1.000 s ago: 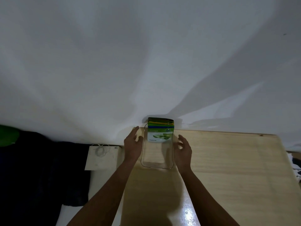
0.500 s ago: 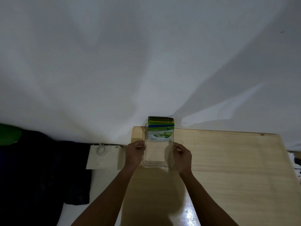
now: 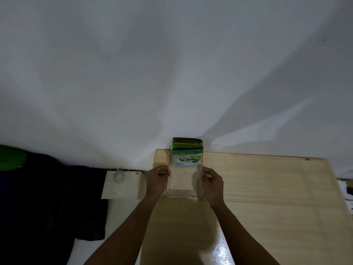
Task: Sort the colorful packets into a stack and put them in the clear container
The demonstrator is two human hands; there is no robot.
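Note:
A clear rectangular container point(image 3: 183, 194) rests on the wooden table point(image 3: 267, 197) near its far left corner. Several colorful packets point(image 3: 188, 152) stand in a fanned stack at the container's far end, a white and green one in front, with blue, green, yellow and dark ones behind it. My left hand point(image 3: 157, 179) grips the container's left wall. My right hand point(image 3: 213, 182) grips its right wall. The near half of the container holds nothing.
A white wall rises right behind the table's far edge. Left of the table lies a white flat box point(image 3: 122, 183) with a coiled cable on it, beside dark cloth point(image 3: 47, 197). A green object point(image 3: 11, 157) sits at the far left.
Both hands went from open beside the container to closed on its side walls. The container with the packets has stayed at about the same place on the table.

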